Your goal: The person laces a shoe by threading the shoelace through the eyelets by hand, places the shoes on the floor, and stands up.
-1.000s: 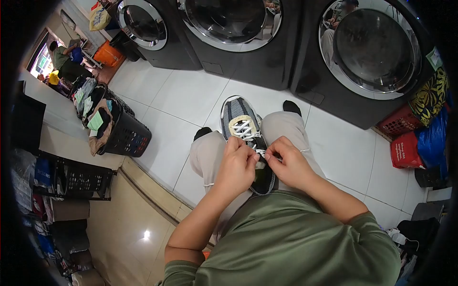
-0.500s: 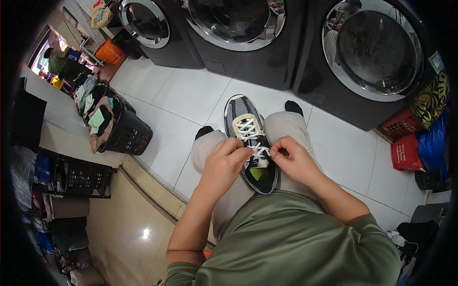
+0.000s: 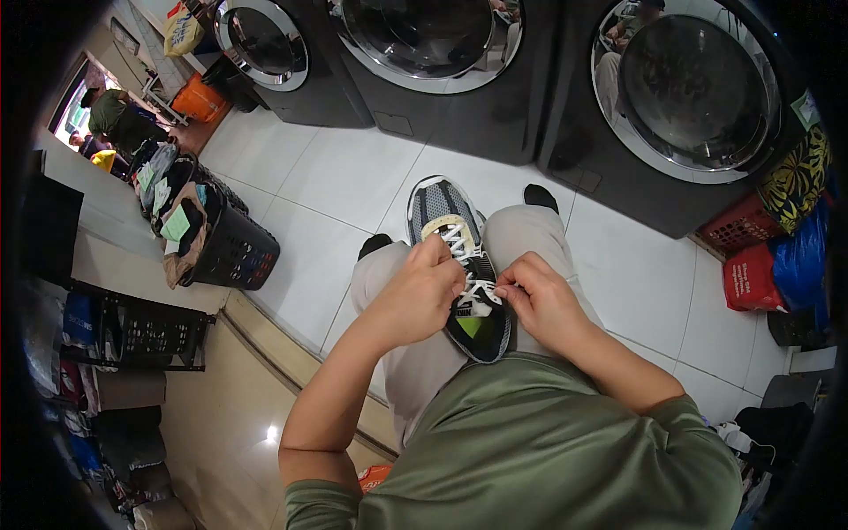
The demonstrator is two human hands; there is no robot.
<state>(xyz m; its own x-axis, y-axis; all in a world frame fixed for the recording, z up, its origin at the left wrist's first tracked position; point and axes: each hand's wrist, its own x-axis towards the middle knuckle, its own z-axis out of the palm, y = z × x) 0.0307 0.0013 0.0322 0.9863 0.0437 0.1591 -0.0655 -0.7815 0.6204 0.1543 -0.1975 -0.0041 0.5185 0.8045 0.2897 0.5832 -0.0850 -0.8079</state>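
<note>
A grey and black sneaker with a cream patch and white laces rests on my lap between my knees, toe pointing away from me. Its white shoelace crosses the black tongue, and a lime-green insole shows in the opening. My left hand is closed at the left side of the laces, its fingertips curled on the lace and partly hidden. On the other side, my right hand pinches the shoelace between thumb and forefinger near the top eyelets.
Dark front-loading machines stand ahead on the tiled floor. A black basket heaped with clothes is at left, beside a raised step. A red bag and a blue bag sit at right. A person is in the far-left doorway.
My left hand has moved up and left over the side of the sneaker, its elbow swinging outward. My right hand stays at the laces, nearly in place.
</note>
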